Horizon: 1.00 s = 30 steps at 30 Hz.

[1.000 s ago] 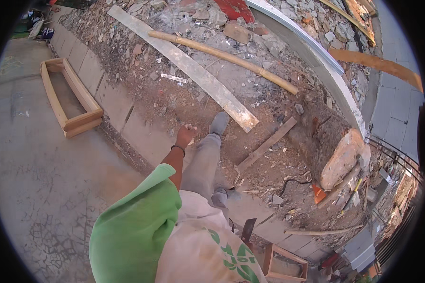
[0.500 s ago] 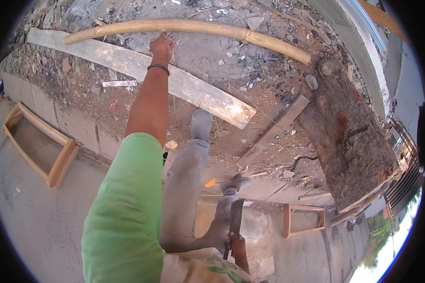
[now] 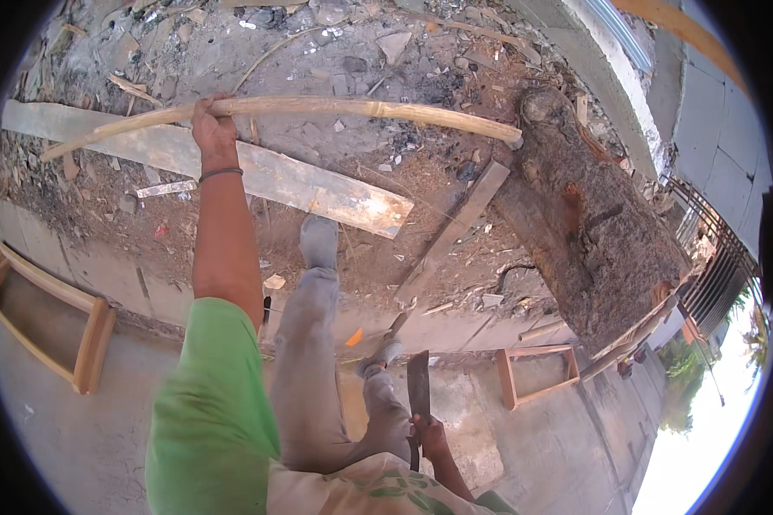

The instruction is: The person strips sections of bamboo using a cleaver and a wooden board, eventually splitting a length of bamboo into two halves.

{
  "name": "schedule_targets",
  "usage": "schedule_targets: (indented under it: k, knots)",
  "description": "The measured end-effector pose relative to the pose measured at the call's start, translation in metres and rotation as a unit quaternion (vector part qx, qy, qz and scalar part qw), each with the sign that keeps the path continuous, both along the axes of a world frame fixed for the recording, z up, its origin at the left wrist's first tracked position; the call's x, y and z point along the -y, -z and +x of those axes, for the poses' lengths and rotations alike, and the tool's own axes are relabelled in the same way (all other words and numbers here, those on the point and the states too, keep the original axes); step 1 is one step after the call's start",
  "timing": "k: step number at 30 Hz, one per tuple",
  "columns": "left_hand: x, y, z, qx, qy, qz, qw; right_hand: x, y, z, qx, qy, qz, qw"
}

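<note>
My left hand (image 3: pixel 213 130), with a dark band on the wrist, is stretched far forward and wrapped round a long, slightly curved bamboo pole (image 3: pixel 335 106). The pole's left end hangs over a long pale board (image 3: pixel 313 190) on the ground. Its right end comes up beside the narrow end of a thick, rough log (image 3: pixel 614 257); whether they touch I cannot tell. Low by my right leg, my right hand (image 3: pixel 432 438) is closed round the handle of a machete. The dark, broad machete blade (image 3: pixel 418 386) points away from me.
Rubble and wood chips cover the dirt around my feet. A narrow timber piece (image 3: pixel 455 230) slants towards the log. Wooden frames stand on the concrete at left (image 3: pixel 84 343) and right (image 3: pixel 532 352). A low concrete wall (image 3: pixel 610 77) runs along the far right.
My left hand has closed round the bamboo pole, whose left end now sits lower. The view has shifted, and the machete blade now stands more upright in my right hand.
</note>
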<state>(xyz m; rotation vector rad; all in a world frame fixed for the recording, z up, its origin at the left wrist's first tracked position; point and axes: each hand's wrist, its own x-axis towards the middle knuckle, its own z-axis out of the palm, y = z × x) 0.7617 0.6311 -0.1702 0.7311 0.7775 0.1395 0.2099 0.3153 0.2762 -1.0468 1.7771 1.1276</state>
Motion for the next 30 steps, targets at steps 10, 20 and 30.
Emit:
schedule_targets:
  k: [10,20,30]
  knots:
    - [-0.04,-0.315,-0.147,-0.107,-0.187,0.158,0.964,0.031,-0.035,-0.004,0.167,0.042,-0.062,0.983]
    - [0.053,-0.64,-0.277,0.249,-0.132,0.29,0.915,0.075,-0.101,-0.049,0.434,-0.077,-0.093,0.893]
    - [0.211,-0.83,-0.453,0.475,0.069,0.267,0.836,0.135,-0.21,-0.084,0.621,-0.013,-0.121,0.774]
